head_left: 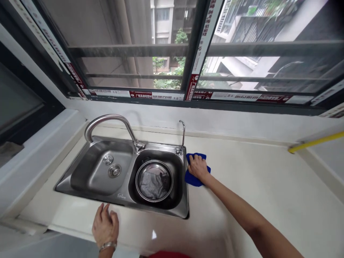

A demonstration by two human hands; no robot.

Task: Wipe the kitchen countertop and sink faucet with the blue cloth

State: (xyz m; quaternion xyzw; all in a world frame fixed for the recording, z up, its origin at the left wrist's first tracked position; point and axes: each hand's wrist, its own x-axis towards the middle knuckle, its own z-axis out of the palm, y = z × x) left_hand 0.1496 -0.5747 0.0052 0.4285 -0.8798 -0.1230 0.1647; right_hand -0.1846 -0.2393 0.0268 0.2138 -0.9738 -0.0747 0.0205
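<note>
My right hand point(198, 166) presses a blue cloth point(194, 180) onto the pale countertop, right beside the right rim of the steel sink point(126, 191). Its fingers bend over the cloth, whose edges stick out around them. Near the front edge of the counter, my left hand point(105, 224) rests below the sink's front rim with fingers slightly bent and apart, holding nothing. A metal bracelet point(108, 245) circles the left wrist. Inside the right basin sits a round metal strainer basin point(154, 181) with grey, crumpled material in it.
A curved faucet point(113, 117) arches over the left basin, which has a drain point(114, 171). A slim, hooked spout point(183, 132) rises at the sink's back right. The countertop point(258, 179) extends right towards a yellow pipe point(317, 142). Behind stands a dark-framed window point(188, 95).
</note>
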